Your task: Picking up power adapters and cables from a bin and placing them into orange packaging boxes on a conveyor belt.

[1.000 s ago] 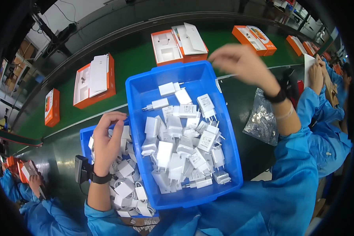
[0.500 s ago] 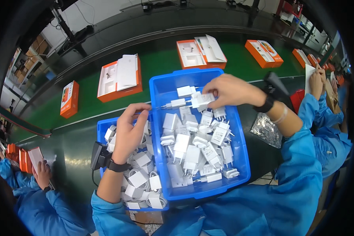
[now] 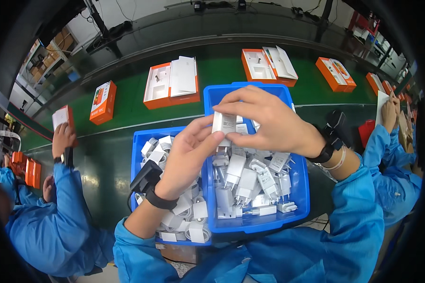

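Observation:
Above the right-hand blue bin [image 3: 303, 198], both my hands meet around a white charger plug [image 3: 224, 123]. My right hand [image 3: 274, 120] grips it between thumb and fingers from the right. At its left side, the thumb and fingertips of my left hand [image 3: 189, 153] close on the same charger. Printed text shows on its near face, and its lower end is partly behind my left thumb. More white charger plugs [image 3: 246, 185] lie heaped in that bin. The left-hand blue bin [image 3: 135, 141], below my left forearm, holds coiled white cables [image 3: 186, 207] with paper wraps.
Beyond the bins, a green conveyor belt [image 3: 127, 101] carries an open orange box [image 3: 171, 99], another open orange box [image 3: 262, 78] and closed-looking orange boxes. Co-workers in blue sleeves [image 3: 56, 212] stand at both sides; the left one's hand touches a box.
My right hand has lifted a charger from the bin and brought it toward me to my left hand, which now touches it. Boxes appear shifted right in view; the left co-worker has reached forward.

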Action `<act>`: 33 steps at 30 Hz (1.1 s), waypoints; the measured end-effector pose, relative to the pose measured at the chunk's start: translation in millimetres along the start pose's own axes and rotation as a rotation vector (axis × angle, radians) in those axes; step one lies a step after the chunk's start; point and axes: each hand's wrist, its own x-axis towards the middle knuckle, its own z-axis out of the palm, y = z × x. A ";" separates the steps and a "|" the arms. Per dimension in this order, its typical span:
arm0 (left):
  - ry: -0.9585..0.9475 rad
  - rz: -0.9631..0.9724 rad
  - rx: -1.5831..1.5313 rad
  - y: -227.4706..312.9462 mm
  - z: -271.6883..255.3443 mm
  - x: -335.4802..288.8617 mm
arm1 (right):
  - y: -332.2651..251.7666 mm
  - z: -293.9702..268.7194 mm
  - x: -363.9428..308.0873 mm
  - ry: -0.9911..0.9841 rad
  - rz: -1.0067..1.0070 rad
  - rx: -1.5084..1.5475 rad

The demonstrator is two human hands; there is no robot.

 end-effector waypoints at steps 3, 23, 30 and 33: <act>0.046 -0.033 -0.008 -0.7 -0.1 2.4 | -1.9 4.8 -1.0 -0.020 0.028 -0.041; 0.076 0.070 0.291 -17.9 -35.9 15.4 | 343.7 -52.0 -3.4 -0.369 0.411 -0.701; 0.073 0.045 0.348 -18.0 -34.3 15.4 | 356.7 -38.3 -15.0 -0.455 0.426 -0.641; 0.083 0.033 0.342 -16.8 -34.6 12.5 | 353.8 -31.6 -19.9 -0.418 0.601 -0.558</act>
